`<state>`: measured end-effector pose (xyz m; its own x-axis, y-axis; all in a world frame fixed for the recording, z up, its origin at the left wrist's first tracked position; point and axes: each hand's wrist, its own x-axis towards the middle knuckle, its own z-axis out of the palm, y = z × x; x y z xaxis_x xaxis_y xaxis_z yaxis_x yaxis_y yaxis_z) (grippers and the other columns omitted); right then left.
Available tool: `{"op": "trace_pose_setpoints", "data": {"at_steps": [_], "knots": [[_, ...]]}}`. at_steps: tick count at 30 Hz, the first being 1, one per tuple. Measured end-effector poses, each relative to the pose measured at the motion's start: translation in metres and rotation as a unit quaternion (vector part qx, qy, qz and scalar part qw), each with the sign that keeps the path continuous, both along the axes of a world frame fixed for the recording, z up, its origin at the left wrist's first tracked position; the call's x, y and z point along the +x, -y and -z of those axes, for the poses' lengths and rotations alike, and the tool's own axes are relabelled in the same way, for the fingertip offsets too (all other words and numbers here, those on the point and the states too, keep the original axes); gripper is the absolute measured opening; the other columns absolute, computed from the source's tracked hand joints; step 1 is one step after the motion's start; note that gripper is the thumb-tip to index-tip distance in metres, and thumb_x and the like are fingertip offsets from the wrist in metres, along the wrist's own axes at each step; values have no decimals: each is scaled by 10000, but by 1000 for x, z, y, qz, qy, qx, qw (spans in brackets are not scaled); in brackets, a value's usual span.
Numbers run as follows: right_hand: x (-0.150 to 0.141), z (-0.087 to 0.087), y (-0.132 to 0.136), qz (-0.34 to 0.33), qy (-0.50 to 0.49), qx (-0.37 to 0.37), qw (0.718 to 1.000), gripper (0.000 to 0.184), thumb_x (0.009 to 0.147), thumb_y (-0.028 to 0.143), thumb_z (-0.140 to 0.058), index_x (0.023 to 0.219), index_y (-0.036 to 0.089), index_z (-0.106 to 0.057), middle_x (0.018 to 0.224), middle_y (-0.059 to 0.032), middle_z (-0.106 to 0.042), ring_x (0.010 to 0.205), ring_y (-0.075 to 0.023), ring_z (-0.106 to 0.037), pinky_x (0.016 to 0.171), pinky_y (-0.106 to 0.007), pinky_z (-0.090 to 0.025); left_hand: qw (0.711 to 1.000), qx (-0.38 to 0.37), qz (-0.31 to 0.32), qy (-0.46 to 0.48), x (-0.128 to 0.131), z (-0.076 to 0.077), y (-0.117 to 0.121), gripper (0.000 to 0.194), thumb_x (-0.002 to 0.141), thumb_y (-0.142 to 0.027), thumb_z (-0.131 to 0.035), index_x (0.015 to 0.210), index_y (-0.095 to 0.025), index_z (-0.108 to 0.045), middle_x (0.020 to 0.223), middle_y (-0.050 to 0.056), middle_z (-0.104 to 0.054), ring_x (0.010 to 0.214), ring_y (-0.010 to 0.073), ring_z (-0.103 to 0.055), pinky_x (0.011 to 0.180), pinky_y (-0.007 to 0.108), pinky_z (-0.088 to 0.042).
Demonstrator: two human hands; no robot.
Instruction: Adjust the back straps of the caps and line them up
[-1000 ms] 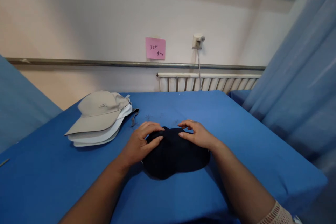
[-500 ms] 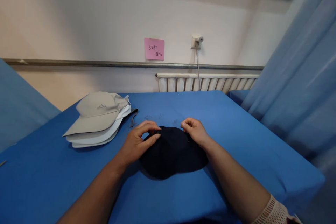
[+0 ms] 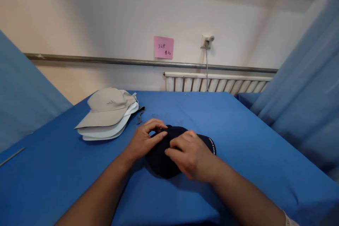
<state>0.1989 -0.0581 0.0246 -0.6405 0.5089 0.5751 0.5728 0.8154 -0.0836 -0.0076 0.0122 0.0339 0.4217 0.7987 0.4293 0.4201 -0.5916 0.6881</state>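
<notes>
A dark navy, nearly black baseball cap (image 3: 161, 164) lies on the blue-covered table (image 3: 246, 169) in front of me. Its brim points right and carries small white lettering along the edge. My left hand (image 3: 148, 137) grips the cap's left side, thumb on the crown and fingers at its far edge. My right hand (image 3: 194, 157) is closed over the crown, with thumb and index finger pinched at the fabric. It hides much of the crown and part of the brim.
To the left sits a stack of caps (image 3: 108, 113), a beige one on top of paler ones, with a dark strap (image 3: 141, 111) sticking out. A thin stick (image 3: 12, 156) lies at the table's left. Blue curtains (image 3: 304, 88) hang at both sides; a radiator (image 3: 214, 81) stands behind.
My right hand has gone from the cap's far edge down onto the crown, its fingers closing into a pinch. The brim lettering has come into sight. My left hand keeps its hold.
</notes>
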Motion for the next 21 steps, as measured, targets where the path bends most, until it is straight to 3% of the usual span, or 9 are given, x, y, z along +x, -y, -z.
{"op": "trace_pose_setpoints", "data": {"at_steps": [4,11,21], "knots": [[-26,11,11,27,82,53,995,159,925,130,-499,938,209,-636,922,-43,-628,841,-181,-522,832,-379,-374,1000,1,-6,4,0,2,0,133,824,-286,-644,923,-213,-696,972,38,-663,907,190,-619,801,324,-506],[-37,34,0,49,77,98,991,172,909,128,-537,792,216,-627,876,-36,-622,839,-188,-511,841,-391,-370,1000,0,-1,2,0,3,0,126,835,-273,-641,930,-207,-693,968,35,-649,883,175,-610,792,316,-497],[-30,20,13,-22,-50,178,983,170,909,115,-497,876,220,-627,963,0,-687,917,-157,-575,865,-353,-387,1000,-18,6,-4,-3,3,-2,117,825,-270,-634,904,-189,-664,919,30,-625,815,161,-585,766,307,-490]]}}
